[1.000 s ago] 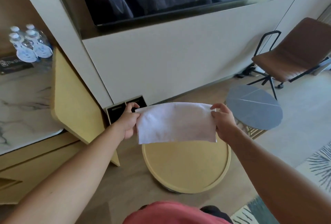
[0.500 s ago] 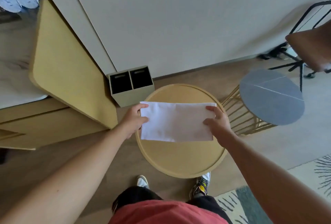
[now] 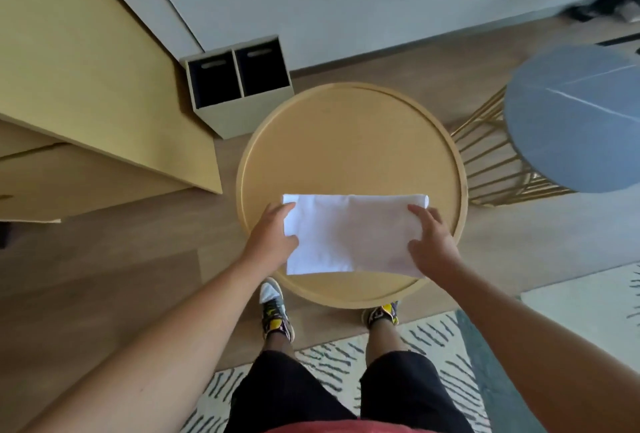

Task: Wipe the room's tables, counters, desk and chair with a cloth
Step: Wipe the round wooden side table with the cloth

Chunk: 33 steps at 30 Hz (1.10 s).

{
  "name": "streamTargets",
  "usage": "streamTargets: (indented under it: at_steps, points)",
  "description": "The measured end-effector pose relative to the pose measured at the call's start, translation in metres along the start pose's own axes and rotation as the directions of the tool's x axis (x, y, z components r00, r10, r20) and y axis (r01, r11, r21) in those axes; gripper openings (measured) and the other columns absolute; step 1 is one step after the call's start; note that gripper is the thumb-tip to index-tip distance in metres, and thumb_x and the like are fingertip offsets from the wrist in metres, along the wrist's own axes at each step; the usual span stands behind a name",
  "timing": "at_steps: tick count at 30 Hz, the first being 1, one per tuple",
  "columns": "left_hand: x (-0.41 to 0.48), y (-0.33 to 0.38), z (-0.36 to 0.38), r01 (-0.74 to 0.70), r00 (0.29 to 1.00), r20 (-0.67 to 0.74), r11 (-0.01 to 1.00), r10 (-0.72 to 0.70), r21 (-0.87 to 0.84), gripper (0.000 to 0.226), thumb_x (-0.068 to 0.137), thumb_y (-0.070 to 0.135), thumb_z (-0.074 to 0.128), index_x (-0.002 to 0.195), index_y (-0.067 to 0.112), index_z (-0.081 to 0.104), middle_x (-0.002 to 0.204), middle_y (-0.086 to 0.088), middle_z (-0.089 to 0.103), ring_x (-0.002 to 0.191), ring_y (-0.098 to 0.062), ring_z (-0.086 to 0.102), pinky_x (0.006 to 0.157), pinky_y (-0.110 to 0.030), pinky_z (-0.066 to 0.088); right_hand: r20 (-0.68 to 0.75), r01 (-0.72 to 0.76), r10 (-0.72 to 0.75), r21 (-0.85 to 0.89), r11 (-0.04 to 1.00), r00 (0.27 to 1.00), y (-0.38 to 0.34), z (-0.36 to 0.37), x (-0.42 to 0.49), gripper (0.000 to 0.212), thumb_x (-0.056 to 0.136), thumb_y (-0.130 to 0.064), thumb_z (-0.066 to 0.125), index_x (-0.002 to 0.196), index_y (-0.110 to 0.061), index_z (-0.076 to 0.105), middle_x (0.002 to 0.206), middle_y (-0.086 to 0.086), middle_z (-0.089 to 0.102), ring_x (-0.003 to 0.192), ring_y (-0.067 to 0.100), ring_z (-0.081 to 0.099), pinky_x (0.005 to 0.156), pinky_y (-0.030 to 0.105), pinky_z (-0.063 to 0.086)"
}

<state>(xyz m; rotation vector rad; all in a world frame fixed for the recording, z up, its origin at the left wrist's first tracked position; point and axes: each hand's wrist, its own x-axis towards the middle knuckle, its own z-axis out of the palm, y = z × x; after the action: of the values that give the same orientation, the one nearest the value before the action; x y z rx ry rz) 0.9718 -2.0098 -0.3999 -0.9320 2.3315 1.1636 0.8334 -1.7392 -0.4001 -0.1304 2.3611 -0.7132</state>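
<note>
Folded white cloth (image 3: 349, 233) held over the near half of a round yellow bench (image 3: 349, 142).
The left hand (image 3: 273, 237) grips the cloth's left edge and the right hand (image 3: 431, 242) grips its right edge; whether the cloth touches the bench cannot be told. Beyond the left hand stands a two-slot box (image 3: 239, 86); beyond the right hand, a blue round bench (image 3: 575, 117).

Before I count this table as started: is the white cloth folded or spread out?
Folded: the white cloth shows a rounded doubled edge on top, a compact rectangle between left hand and right hand.
</note>
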Motion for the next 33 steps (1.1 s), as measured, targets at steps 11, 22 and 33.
streamTargets:
  at_steps: [11, 22, 33]
  points:
    - [0.016, -0.046, 0.072, -0.091, 0.995, 0.066, 0.967, 0.078, 0.238, 0.068, 0.091, 0.003, 0.058, 0.154, 0.015, 0.036, 0.151, 0.001, 0.032, 0.095, -0.023, 0.058, 0.072, -0.033, 0.045, -0.009, 0.019, -0.021, -0.224, 0.974, 1.000, 0.072, 0.046, 0.016, 0.082, 0.072, 0.014, 0.038, 0.145, -0.022, 0.038, 0.144, -0.001, 0.034, 0.097, 0.031, 0.050, 0.064, 0.038, 0.046]
    - [0.010, -0.043, 0.134, -0.389, 0.876, -0.026, 0.738, 0.482, 0.551, 0.063, 0.089, 0.020, 0.074, 0.147, 0.008, 0.052, 0.159, -0.025, 0.034, 0.146, -0.043, 0.036, 0.110, -0.056, 0.043, 0.002, 0.298, -0.379, -0.622, 0.724, 0.925, 0.062, 0.094, 0.016, 0.058, 0.091, -0.024, 0.064, 0.146, -0.014, 0.050, 0.167, 0.020, 0.018, 0.156, 0.041, 0.003, 0.122, 0.067, 0.008]
    - [0.037, -0.056, 0.183, -0.302, 0.887, -0.035, 0.637, 0.460, 0.709, 0.077, 0.096, 0.064, 0.042, 0.162, 0.031, 0.019, 0.170, -0.008, 0.012, 0.156, -0.033, 0.013, 0.114, -0.074, 0.016, 0.086, 0.321, -0.355, -0.657, 0.682, 0.931, 0.096, 0.119, 0.042, 0.073, 0.099, -0.073, 0.022, 0.163, -0.039, 0.009, 0.172, 0.005, 0.000, 0.156, 0.043, -0.004, 0.117, 0.074, 0.003]
